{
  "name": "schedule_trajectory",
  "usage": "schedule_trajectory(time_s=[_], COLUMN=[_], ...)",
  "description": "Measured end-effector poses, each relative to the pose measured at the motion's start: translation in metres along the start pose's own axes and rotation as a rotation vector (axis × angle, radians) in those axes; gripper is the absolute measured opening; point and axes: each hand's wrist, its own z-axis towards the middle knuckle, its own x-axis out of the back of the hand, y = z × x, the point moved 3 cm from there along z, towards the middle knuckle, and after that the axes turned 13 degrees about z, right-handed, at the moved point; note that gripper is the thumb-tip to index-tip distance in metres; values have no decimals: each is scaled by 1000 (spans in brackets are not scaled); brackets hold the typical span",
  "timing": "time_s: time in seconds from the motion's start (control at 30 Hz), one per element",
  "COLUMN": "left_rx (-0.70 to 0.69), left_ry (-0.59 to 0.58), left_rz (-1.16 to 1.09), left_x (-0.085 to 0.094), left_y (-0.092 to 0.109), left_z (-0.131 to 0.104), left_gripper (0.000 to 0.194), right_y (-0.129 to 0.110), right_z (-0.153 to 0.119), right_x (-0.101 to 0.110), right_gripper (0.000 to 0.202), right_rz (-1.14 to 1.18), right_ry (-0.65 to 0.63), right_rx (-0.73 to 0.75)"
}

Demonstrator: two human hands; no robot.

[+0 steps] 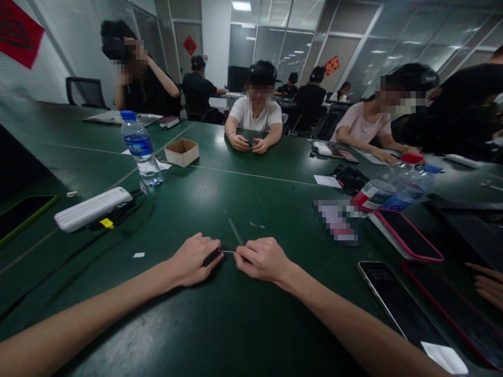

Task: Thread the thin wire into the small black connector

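Above the middle of the green table, my left hand (198, 259) is closed around a small black object (211, 257); its kind I cannot make out. A thin, light-coloured strip or rod (228, 252) runs from that object to the fingertips of my right hand (262, 258), which is closed and pinches its end. A narrow translucent strip (234, 230) sticks out beyond my right fingers; whether it is held or lies on the table I cannot tell. Small clear scraps (257, 225) lie just past it.
To the left are a white power bank (93, 208) with a black cable, a water bottle (142, 149) and an open cardboard box (182, 153). Phones (408, 235) and bottles (373, 193) crowd the right. A co-worker's hand (487, 285) shows at the right edge; other people sit around the table.
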Motion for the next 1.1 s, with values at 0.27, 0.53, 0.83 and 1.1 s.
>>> schedule_trajectory(time_s=[0.27, 0.53, 0.83, 1.1], left_rx=[47, 39, 46, 29], left_ry=[-10, -10, -34, -45], left_rz=[32, 61, 120, 150], left_x=[-1, 0, -1, 3], left_y=[-1, 0, 2, 5], left_z=[5, 5, 4, 3], left_gripper=[27, 26, 26, 27], right_y=[-14, 5, -1, -3], right_z=[1, 4, 4, 2], right_x=[3, 1, 1, 2], right_gripper=[28, 28, 31, 30], right_rz=[60, -32, -72, -76], right_ry=[-73, -27, -114, -107], right_rx=[286, -54, -99, -49])
